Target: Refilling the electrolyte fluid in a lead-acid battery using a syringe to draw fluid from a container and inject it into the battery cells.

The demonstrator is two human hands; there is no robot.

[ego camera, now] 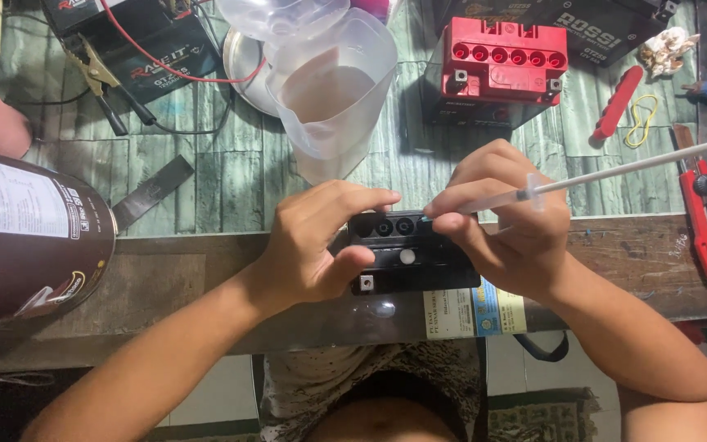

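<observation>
the left hand grips the black battery firmly; the right hand pinches the syringe, and should squeeze slowly, tip in 1 hole.

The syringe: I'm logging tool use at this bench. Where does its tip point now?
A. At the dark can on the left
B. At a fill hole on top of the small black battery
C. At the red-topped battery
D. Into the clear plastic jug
B: the right hand holds the syringe with its tip at a fill hole of the small black battery, which the left hand steadies.
</observation>
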